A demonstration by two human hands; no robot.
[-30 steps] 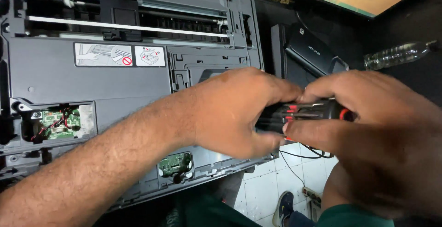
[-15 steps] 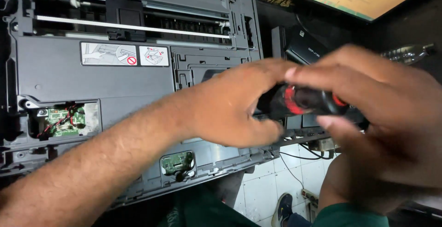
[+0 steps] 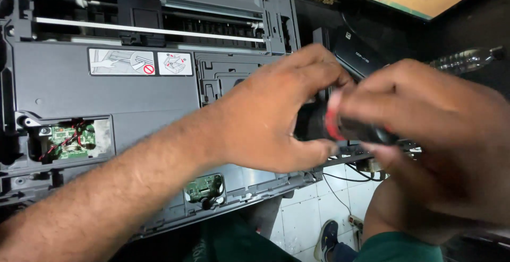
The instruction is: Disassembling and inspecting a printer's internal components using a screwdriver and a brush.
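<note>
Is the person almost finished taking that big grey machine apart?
Not yet, it seems. Some covers are already off: the grey machine shows green circuit boards through two openings. Right now the left hand and right hand grip a blurred black-and-red tool. Most of the casing remains in place.

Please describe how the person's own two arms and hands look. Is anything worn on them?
Both hands are bare: no gloves, and no rings, watch or bracelet can be seen. The left hand continues into a bare, hairy forearm with no sleeve in view. The right hand is partly blurred, and its wrist is out of view. No markings show on either hand.
</note>
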